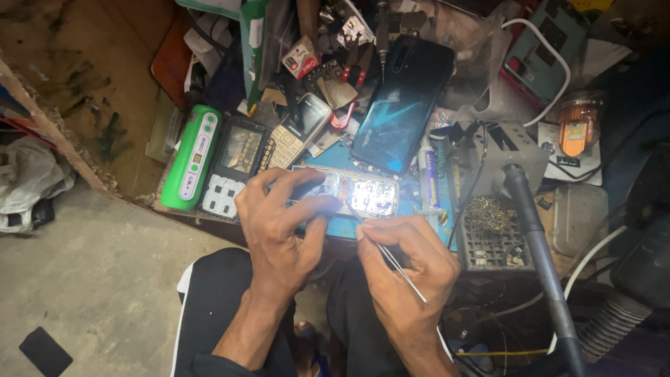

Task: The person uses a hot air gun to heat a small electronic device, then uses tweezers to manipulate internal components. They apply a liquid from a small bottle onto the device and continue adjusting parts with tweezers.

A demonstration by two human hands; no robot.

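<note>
My left hand rests on the near end of an opened phone circuit board, fingers pinching its left part under a bright light. In my right hand is a pair of thin metal tweezers, with the tips reaching up to the board's lower edge. The board lies on a blue work mat at the bench's front edge.
A dark teal smartphone back lies just behind the board. At the left are a keypad phone, a disassembled phone frame and a green device. To the right stand a soldering stand with brass wool, a black hose and a flux tube.
</note>
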